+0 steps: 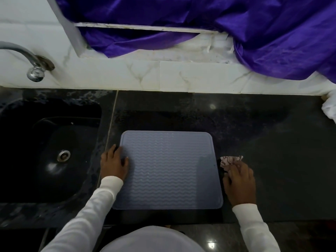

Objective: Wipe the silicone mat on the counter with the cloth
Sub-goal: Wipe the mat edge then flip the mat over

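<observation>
Mat: The grey silicone mat (168,170) lies flat on the dark worktop (272,151), right in front of me. It has wavy lines all over it.

Left hand: My left hand (114,163) rests on the left edge of the mat. My fingers are spread and mostly straight, pressing down on it. This grip is loose and holds nothing.

Right hand: My right hand (239,182) is on the worktop just beside the right edge of the mat. My fingers are curled round the cloth. This grip is holding the cloth.

Cloth: The cloth (230,160) is small, crumpled and pinkish with a pattern. It pokes out past my fingertips. It sits just off the mat, near its right edge. I cannot tell if it touches the mat.

Sleeves: Both my arms have white sleeves (87,215).

Sink: A black sink (36,142) is to the left of the mat, with a shiny drain (64,155) in the bottom.

Tap: A silver tap (31,60) sticks out of the white wall above the sink.

Wall: White tiles (163,75) run along the back of the worktop.

Purple sheet: A big shiny purple sheet (254,33) hangs over the ledge up behind the worktop.

Far right: Something white (330,108) is at the right edge, too cut off to tell what it is.
</observation>
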{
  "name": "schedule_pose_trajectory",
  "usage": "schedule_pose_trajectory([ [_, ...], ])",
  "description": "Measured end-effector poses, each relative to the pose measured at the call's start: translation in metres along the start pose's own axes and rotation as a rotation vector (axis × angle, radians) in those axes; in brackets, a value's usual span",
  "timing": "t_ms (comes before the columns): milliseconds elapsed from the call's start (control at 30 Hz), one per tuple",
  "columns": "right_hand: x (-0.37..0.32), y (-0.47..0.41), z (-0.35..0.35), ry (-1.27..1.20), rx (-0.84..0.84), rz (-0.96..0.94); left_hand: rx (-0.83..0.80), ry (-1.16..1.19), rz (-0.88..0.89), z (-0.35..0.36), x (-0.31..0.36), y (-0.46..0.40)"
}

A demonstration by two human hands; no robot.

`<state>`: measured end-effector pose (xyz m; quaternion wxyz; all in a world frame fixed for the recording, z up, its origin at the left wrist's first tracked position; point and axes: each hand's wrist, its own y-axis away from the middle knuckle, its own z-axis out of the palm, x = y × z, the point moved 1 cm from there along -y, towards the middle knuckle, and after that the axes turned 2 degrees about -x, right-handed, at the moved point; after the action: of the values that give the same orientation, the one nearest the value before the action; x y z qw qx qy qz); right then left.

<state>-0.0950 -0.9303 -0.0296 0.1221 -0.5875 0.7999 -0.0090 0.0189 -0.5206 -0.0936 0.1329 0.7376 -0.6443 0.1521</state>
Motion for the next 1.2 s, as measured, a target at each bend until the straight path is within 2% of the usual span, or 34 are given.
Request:
schedule_pose_trajectory([
  [100,-0.016,0.001,0.023,-0.132,-0.148,0.099,0.017,-0.071,0.012,-0.006,0.0,0.012],
  [167,-0.026,0.006,0.04,-0.114,-0.258,0.209,-0.027,-0.056,0.058,-0.007,0.005,0.017],
  [233,-0.033,0.011,0.051,-0.166,-0.287,0.283,-0.058,0.023,0.049,-0.005,0.004,0.02],
  [333,-0.038,0.007,0.054,-0.266,-0.279,0.369,-0.114,0.349,-0.17,-0.02,0.011,0.01],
  [433,-0.045,-0.007,0.041,-0.526,-0.299,0.519,-0.286,0.729,-0.398,-0.027,0.01,-0.005],
  [467,-0.046,-0.011,0.037,-0.557,-0.299,0.488,-0.329,0.747,-0.385,-0.028,0.008,-0.008],
  [533,-0.046,-0.014,0.03,-0.52,-0.263,0.337,-0.351,0.64,-0.213,-0.03,0.0,-0.008],
  [633,-0.041,-0.012,0.026,-0.452,-0.316,0.237,-0.418,0.197,0.128,-0.048,-0.001,0.0],
  [667,-0.037,-0.011,0.029,-0.426,-0.338,0.222,-0.434,0.061,0.188,-0.05,0.0,0.005],
  [733,-0.032,-0.008,0.034,-0.374,-0.368,0.182,-0.452,-0.037,0.239,-0.049,-0.005,0.011],
  [767,-0.028,-0.008,0.039,-0.372,-0.383,0.172,-0.453,0.001,0.244,-0.045,-0.01,0.014],
  [867,-0.025,-0.01,0.044,-0.387,-0.439,0.166,-0.409,0.31,0.197,-0.035,-0.022,0.018],
  [933,-0.036,-0.014,0.031,-0.445,-0.478,0.163,-0.377,0.56,0.091,-0.031,-0.024,0.02],
  [967,-0.038,-0.016,0.028,-0.473,-0.496,0.172,-0.424,0.639,0.034,-0.032,-0.024,0.022],
  [1067,-0.043,-0.017,0.021,-0.529,-0.497,0.186,-0.573,0.631,0.052,-0.029,-0.024,0.029],
  [1133,-0.046,-0.014,0.017,-0.59,-0.462,0.165,-0.567,0.677,0.039,-0.029,-0.022,0.032],
  [1200,-0.053,-0.012,0.009,-0.675,-0.422,0.196,-0.565,0.842,-0.05,-0.034,-0.021,0.034],
])
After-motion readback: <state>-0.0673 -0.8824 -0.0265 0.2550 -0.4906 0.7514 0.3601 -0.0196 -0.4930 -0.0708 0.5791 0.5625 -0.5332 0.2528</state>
